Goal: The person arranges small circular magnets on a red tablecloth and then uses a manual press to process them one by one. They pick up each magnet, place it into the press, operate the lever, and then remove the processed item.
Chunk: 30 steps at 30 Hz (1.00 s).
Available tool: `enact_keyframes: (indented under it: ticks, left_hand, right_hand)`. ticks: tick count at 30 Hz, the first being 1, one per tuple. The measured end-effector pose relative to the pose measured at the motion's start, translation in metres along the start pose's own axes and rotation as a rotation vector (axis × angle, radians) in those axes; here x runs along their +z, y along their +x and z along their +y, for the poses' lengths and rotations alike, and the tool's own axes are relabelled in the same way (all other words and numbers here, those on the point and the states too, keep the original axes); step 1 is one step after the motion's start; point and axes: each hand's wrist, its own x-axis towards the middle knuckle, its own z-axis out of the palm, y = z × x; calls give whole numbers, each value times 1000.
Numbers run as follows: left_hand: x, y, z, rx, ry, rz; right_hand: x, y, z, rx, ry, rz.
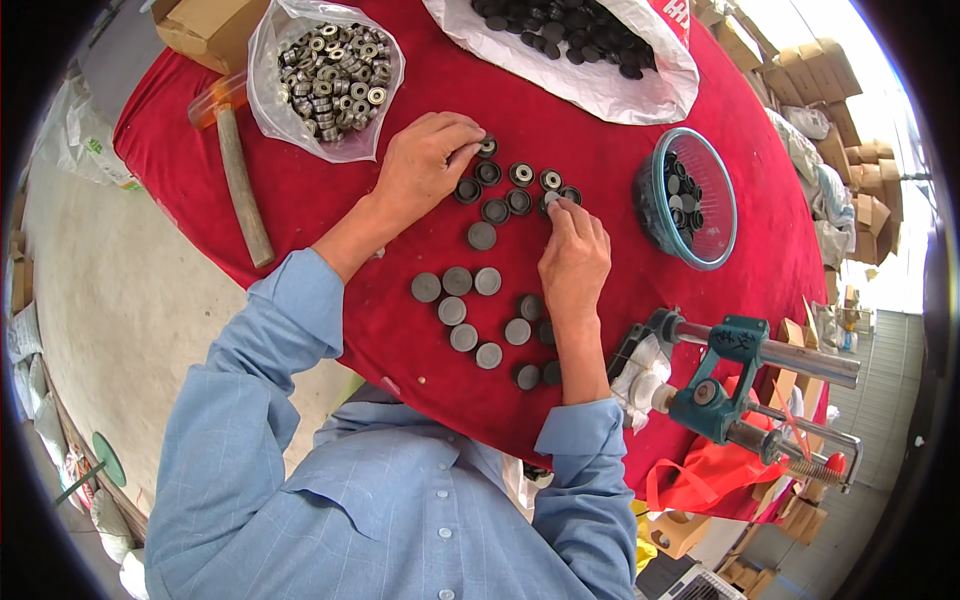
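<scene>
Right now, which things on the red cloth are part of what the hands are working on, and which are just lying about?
In use: left hand and right hand on small round black caps, some holding silver metal bearings; clear plastic bag of bearings; grey flat discs.

Idle: wooden-handled hammer; blue-rimmed clear bowl; teal metal press; cardboard box.

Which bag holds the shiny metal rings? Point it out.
The clear plastic bag at the far left of the red table, beside the hammer. Its rings are silvery; the white bag further right holds black pieces.

Red-clothed table [300, 200] carries wheels [470, 300], bags [320, 130], bowl [715, 215], hammer [240, 180].
</scene>
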Motion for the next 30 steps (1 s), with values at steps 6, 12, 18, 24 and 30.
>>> enact_keyframes:
  ticks: [6,12,18,24,30]
  left_hand:
    - [6,-2,0,47,85,-70]
    - [8,-1,-8,119,126,-122]
    - [4,-2,-5,103,103,-259]
    - [-1,-4,8,54,166,-312]
    - [4,-10,-1,37,169,-239]
  right_hand:
    - [0,-3,-16,-149,-305,-53]
    - [-8,5,-2,-86,-67,-49]
    - [-23,23,39,326,268,35]
    - [-18,37,40,358,238,-188]
    - [-7,38,39,400,292,-213]
